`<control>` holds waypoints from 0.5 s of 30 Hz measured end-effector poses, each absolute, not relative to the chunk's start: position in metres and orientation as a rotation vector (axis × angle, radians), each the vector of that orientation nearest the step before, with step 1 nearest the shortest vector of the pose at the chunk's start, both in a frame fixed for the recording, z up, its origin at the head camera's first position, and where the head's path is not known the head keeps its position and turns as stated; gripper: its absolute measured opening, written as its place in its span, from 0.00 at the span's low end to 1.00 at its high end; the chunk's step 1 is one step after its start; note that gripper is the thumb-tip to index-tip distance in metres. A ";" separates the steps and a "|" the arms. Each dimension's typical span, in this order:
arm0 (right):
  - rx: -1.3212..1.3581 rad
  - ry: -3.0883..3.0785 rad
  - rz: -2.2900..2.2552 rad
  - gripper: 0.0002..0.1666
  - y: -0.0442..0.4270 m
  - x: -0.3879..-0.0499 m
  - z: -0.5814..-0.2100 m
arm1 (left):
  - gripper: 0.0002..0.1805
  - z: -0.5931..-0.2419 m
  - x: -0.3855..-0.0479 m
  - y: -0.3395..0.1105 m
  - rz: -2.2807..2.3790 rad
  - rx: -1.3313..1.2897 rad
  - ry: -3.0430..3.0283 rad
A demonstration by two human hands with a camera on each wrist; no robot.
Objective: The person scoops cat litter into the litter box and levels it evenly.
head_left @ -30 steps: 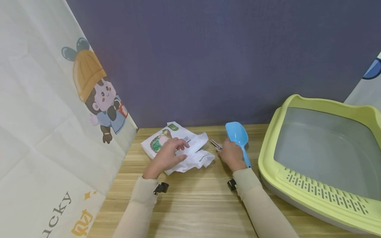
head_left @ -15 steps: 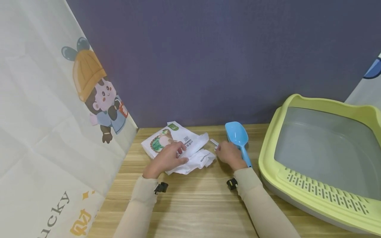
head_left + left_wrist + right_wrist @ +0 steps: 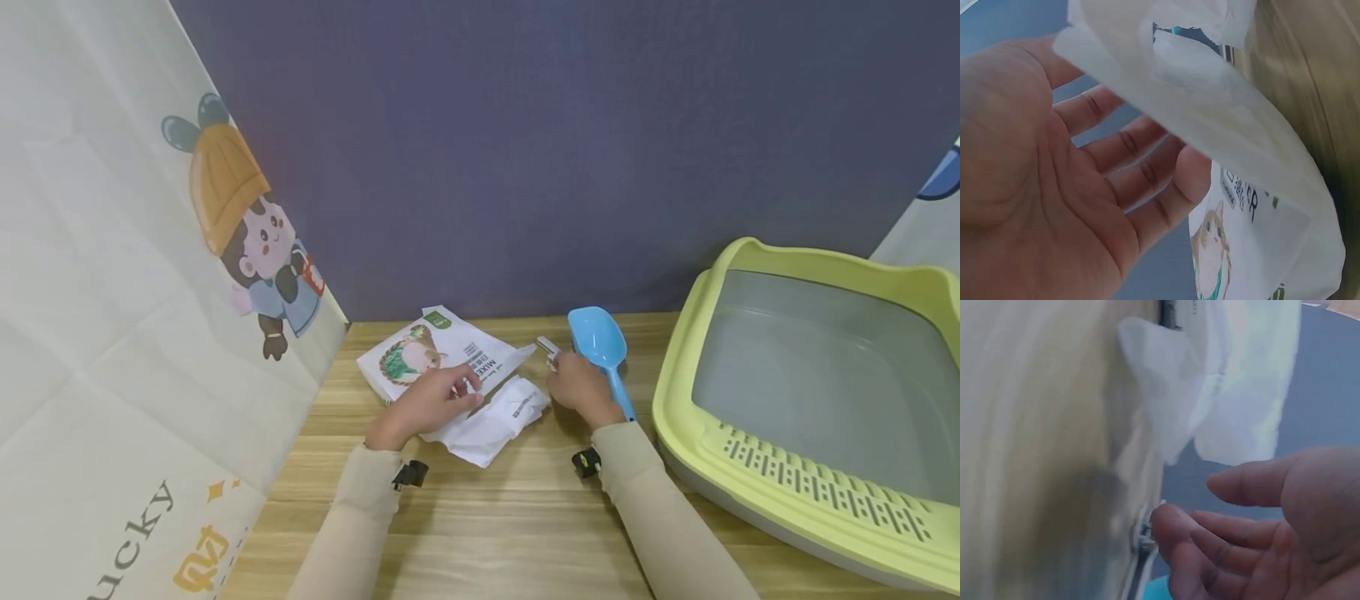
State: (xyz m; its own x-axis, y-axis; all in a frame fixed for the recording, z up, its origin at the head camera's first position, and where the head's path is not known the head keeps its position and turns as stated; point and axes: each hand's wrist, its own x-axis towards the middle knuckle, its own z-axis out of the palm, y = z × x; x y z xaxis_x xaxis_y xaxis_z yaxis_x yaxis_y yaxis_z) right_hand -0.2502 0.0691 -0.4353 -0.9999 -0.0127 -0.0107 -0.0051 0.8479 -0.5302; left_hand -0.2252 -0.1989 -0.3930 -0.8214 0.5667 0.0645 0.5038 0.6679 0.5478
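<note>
In the head view, the left hand (image 3: 431, 402) lies over the lower part of an opened white printed bag (image 3: 476, 337), thumb and fingers apart. The left wrist view has its relaxed fingers (image 3: 1147, 172) at the raised bag edge (image 3: 1241, 137); some fingertips are hidden behind it. A small silver-and-white object (image 3: 547, 345) lies on the table at the fingertips of the right hand (image 3: 583, 390). The right wrist view gives this hand with its thumb away from loosely bent fingers (image 3: 1175, 528), beside the metal piece (image 3: 1144, 534).
A blue scoop (image 3: 597, 337) lies just behind and right of the right hand, its handle partly by the wrist. The large yellow-rimmed grey tray (image 3: 678, 367) fills the right side. A dark panel (image 3: 525, 167) stands behind the wooden table (image 3: 487, 533), with a printed sheet (image 3: 112, 292) at left.
The bag's crumpled lower flap has spread toward the person, widening the gap below its upper flap. The left hand has shifted slightly right; the small silver object has moved slightly and turned.
</note>
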 end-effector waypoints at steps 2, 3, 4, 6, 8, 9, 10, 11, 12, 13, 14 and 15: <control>0.037 3.064 -0.871 0.12 0.069 -0.248 -0.430 | 0.08 -0.394 -0.225 -0.199 0.857 0.898 2.764; 0.067 3.102 -0.874 0.12 0.069 -0.247 -0.428 | 0.08 -0.394 -0.226 -0.199 0.859 0.904 2.765; 0.104 3.138 -0.879 0.11 0.069 -0.245 -0.427 | 0.07 -0.395 -0.226 -0.199 0.859 0.912 2.766; 0.169 3.217 -0.878 0.10 0.069 -0.244 -0.425 | 0.06 -0.396 -0.227 -0.199 0.855 0.922 2.770; 0.234 3.278 -0.862 0.11 0.068 -0.243 -0.425 | 0.05 -0.397 -0.228 -0.200 0.847 0.924 2.780; 0.258 3.293 -0.857 0.11 0.068 -0.242 -0.425 | 0.05 -0.397 -0.228 -0.200 0.845 0.918 2.783; 0.282 3.296 -0.858 0.11 0.067 -0.242 -0.425 | 0.05 -0.397 -0.228 -0.200 0.841 0.911 2.786; 0.298 3.298 -0.857 0.12 0.067 -0.241 -0.426 | 0.05 -0.397 -0.228 -0.200 0.841 0.903 2.788; 0.312 3.295 -0.855 0.12 0.066 -0.241 -0.426 | 0.05 -0.397 -0.228 -0.200 0.840 0.896 2.790; 0.317 3.289 -0.859 0.13 0.066 -0.241 -0.427 | 0.05 -0.397 -0.227 -0.200 0.840 0.889 2.789; 0.320 3.283 -0.865 0.14 0.066 -0.241 -0.427 | 0.05 -0.397 -0.227 -0.200 0.839 0.884 2.789; 0.321 3.276 -0.871 0.15 0.066 -0.240 -0.428 | 0.05 -0.397 -0.226 -0.200 0.838 0.883 2.789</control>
